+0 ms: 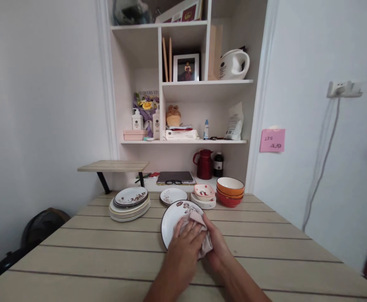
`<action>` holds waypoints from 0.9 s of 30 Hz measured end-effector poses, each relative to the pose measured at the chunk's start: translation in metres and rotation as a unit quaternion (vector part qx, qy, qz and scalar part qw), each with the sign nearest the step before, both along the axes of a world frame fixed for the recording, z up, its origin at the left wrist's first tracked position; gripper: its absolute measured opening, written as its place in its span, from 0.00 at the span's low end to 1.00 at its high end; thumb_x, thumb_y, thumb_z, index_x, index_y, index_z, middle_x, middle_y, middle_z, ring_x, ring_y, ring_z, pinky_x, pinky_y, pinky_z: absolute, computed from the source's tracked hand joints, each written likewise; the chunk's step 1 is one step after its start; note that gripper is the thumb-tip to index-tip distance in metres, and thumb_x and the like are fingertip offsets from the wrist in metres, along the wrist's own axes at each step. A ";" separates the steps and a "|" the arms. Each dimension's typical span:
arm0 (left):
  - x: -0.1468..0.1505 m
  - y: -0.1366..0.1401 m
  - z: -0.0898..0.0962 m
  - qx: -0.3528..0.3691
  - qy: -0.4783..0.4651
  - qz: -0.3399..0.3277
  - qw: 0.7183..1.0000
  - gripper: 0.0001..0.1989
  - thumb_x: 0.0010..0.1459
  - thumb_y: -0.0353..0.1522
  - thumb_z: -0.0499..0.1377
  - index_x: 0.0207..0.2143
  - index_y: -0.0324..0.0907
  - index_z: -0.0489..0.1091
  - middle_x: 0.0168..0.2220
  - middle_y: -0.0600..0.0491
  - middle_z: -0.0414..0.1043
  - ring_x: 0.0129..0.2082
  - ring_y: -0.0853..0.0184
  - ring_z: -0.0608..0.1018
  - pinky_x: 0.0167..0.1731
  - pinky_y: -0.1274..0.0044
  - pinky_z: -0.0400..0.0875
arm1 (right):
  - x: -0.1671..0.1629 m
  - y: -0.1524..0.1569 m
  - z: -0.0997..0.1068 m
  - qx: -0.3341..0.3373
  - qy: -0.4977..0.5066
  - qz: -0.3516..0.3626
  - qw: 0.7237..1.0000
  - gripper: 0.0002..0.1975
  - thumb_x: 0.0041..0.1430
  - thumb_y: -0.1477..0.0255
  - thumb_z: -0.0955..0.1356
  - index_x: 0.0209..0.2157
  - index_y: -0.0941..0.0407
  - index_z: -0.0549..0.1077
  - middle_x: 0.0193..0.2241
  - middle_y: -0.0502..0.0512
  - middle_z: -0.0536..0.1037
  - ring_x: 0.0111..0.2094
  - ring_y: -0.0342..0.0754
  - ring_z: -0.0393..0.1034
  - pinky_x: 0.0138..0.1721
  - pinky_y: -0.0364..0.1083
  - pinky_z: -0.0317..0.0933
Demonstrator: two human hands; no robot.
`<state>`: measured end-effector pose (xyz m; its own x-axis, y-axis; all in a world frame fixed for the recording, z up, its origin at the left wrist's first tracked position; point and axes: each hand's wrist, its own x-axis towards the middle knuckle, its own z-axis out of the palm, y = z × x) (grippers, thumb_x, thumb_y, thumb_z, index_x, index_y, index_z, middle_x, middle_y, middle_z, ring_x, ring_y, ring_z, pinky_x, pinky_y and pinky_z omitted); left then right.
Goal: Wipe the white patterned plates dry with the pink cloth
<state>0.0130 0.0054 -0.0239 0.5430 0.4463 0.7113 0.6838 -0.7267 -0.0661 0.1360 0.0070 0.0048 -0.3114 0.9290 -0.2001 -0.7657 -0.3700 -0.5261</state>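
A white plate [170, 219] with a dark rim and a brown floral print is tilted up above the table in front of me. My left hand [185, 247] presses a pale pink cloth [206, 246] against the plate's face, its fingers laid over the cloth. At the plate's right edge, my right hand [217, 245] grips plate and cloth together, thumb on the near side. The right hand's other fingers are mostly hidden behind the plate. The cloth and both hands cover the plate's lower right part.
Behind the plate stand a tall plate stack [130, 209], a low stack of floral plates [173, 196], small dishes [204, 199] and stacked orange and red bowls [230, 193]. Farther back are a small raised shelf [114, 166], a laptop [175, 177] and a red jug [205, 165].
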 end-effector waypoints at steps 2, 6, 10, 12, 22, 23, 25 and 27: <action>-0.003 0.000 0.003 -0.003 -0.002 0.036 0.999 0.21 0.60 0.33 0.53 0.56 0.50 0.63 0.57 0.55 0.65 0.59 0.63 0.63 0.63 0.61 0.44 | -0.006 -0.002 -0.002 0.018 0.001 0.001 1.000 0.24 0.52 0.58 0.69 0.43 0.62 0.75 0.37 0.60 0.81 0.39 0.53 0.76 0.47 0.49 0.64; -0.010 -0.002 0.014 -0.020 -0.010 0.124 0.992 0.20 0.61 0.31 0.51 0.55 0.49 0.64 0.59 0.54 0.63 0.60 0.60 0.61 0.61 0.56 0.48 | -0.016 -0.002 -0.007 0.036 0.010 0.009 0.999 0.26 0.54 0.57 0.67 0.47 0.62 0.73 0.43 0.62 0.79 0.47 0.53 0.73 0.52 0.49 0.60; -0.017 -0.004 0.021 -0.043 -0.041 0.206 0.977 0.20 0.60 0.29 0.49 0.55 0.48 0.65 0.59 0.54 0.63 0.60 0.58 0.62 0.60 0.55 0.51 | -0.020 -0.003 -0.009 0.027 -0.001 0.014 1.000 0.26 0.55 0.57 0.66 0.49 0.59 0.72 0.42 0.59 0.80 0.47 0.52 0.73 0.53 0.50 0.59; -0.021 -0.003 0.022 -0.053 -0.056 0.231 0.970 0.20 0.60 0.29 0.49 0.54 0.47 0.66 0.58 0.53 0.64 0.60 0.58 0.62 0.60 0.57 0.51 | -0.019 -0.003 -0.008 0.028 0.003 0.012 1.000 0.26 0.55 0.57 0.66 0.50 0.59 0.72 0.43 0.59 0.79 0.46 0.52 0.73 0.53 0.50 0.59; -0.016 0.000 0.008 -0.127 -0.047 0.201 0.970 0.25 0.58 0.25 0.47 0.58 0.44 0.62 0.62 0.50 0.58 0.61 0.59 0.60 0.58 0.63 0.57 | -0.009 0.005 -0.009 -0.011 -0.045 -0.120 0.992 0.22 0.51 0.68 0.70 0.48 0.61 0.71 0.32 0.59 0.82 0.34 0.53 0.77 0.42 0.51 0.67; -0.014 -0.001 0.006 -0.141 -0.041 0.190 0.971 0.26 0.58 0.25 0.47 0.59 0.44 0.60 0.62 0.50 0.57 0.62 0.59 0.60 0.58 0.64 0.58 | -0.008 0.006 -0.009 -0.010 -0.053 -0.137 0.989 0.21 0.50 0.71 0.70 0.47 0.60 0.72 0.31 0.58 0.82 0.31 0.53 0.77 0.40 0.51 0.68; -0.011 -0.002 0.003 -0.169 -0.027 0.167 0.971 0.27 0.57 0.25 0.48 0.60 0.44 0.59 0.63 0.50 0.55 0.62 0.59 0.59 0.58 0.64 0.58 | -0.006 0.008 -0.010 -0.011 -0.065 -0.161 0.985 0.19 0.49 0.75 0.70 0.45 0.60 0.72 0.28 0.57 0.82 0.27 0.52 0.76 0.36 0.51 0.68; -0.008 -0.004 0.000 -0.188 -0.016 0.146 0.971 0.27 0.58 0.26 0.49 0.60 0.45 0.58 0.63 0.50 0.54 0.62 0.58 0.59 0.58 0.63 0.58 | -0.004 0.010 -0.012 -0.010 -0.064 -0.180 0.982 0.16 0.49 0.77 0.70 0.43 0.59 0.73 0.27 0.56 0.81 0.25 0.51 0.76 0.32 0.50 0.69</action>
